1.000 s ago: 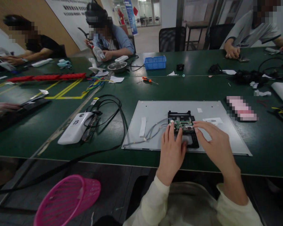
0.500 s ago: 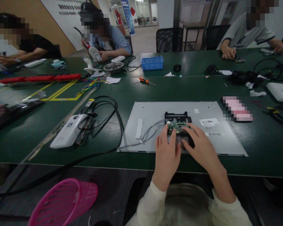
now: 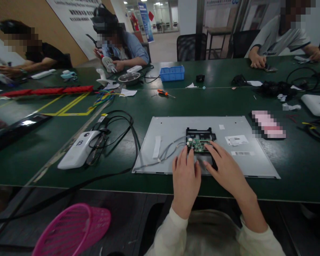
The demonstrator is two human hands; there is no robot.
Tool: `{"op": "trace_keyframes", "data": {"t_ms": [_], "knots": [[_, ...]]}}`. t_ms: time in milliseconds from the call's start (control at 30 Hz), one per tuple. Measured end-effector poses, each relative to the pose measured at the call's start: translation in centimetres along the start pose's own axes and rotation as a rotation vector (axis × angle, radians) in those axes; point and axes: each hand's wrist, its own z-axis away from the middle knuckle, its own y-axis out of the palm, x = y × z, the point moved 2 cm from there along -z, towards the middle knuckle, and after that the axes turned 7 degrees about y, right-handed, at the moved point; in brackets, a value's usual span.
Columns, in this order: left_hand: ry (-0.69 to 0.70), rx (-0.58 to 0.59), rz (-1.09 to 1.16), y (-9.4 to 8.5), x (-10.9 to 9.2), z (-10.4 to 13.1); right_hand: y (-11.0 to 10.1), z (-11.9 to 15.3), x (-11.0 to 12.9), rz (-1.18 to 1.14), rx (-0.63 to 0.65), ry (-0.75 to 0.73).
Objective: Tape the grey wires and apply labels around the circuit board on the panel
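A flat grey metal panel (image 3: 202, 124) lies on the green table, with a black plastic bracket (image 3: 198, 134) near its middle. The green circuit board (image 3: 199, 145) sits in the bracket, and thin grey cables (image 3: 170, 150) run from its left side. My left hand (image 3: 186, 174) rests at the lower left of the board, fingertips by its near edge, fingers apart and nothing gripped. At the board's right end is my right hand (image 3: 225, 165), its fingers spread and the fingertips touching or just over the board.
Left of the panel are a white device (image 3: 78, 149) and black cables (image 3: 133, 131). A pink phone (image 3: 268, 124) lies to the right. Beyond are an orange screwdriver (image 3: 163, 92) and a blue basket (image 3: 172, 73). A pink bin (image 3: 69, 227) stands below; people sit across.
My left hand has moved slightly left and down, uncovering more of the board's near edge. My right hand's fingers have shifted slightly left. The board stays in the bracket.
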Motion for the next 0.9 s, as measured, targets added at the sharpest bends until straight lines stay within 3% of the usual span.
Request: {"op": "trace_keyframes", "data": {"t_ms": [333,767,900], "knots": [[0.032,0.062,-0.045,-0.22,-0.17,0.06,0.02,0.09,-0.06,0.002,0.017,-0.006],[0.047,0.032,-0.036,-0.37,-0.15,0.05,0.10,0.01,-0.01,-0.019,0.013,-0.019],[0.057,0.034,-0.018,-0.46,-0.15,0.17,-0.46,0.25,-0.07,-0.043,-0.083,0.026]]}}
